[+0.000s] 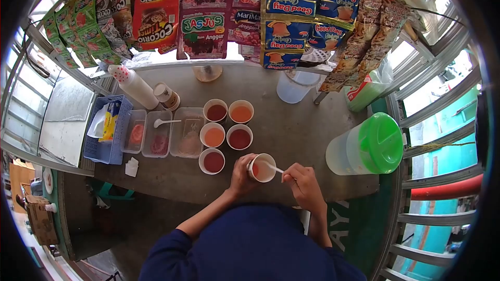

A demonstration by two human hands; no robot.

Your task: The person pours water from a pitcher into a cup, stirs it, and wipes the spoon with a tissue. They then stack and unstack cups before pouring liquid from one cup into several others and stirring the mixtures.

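My left hand (242, 175) is wrapped round the side of a paper cup (264, 173), which is tilted and has something orange-red inside. A white spoon (274, 168) reaches into this cup, its handle pinched in the fingers of my right hand (302, 179). Just beyond my left hand stand several filled cups: a dark red one (212, 161), an orange one (214, 137) and another dark red one (239, 138) nearest to it, with a further orange cup (241, 112) and a dark red cup (215, 111) behind them.
Left of the cups sit a powder tub (188, 143), a tub with a spoon (159, 143), a blue basket (117, 148) and stacked cups (136, 88). A green-lidded container (382, 143) stands on the right. Drink sachets (203, 34) hang above the table (281, 125).
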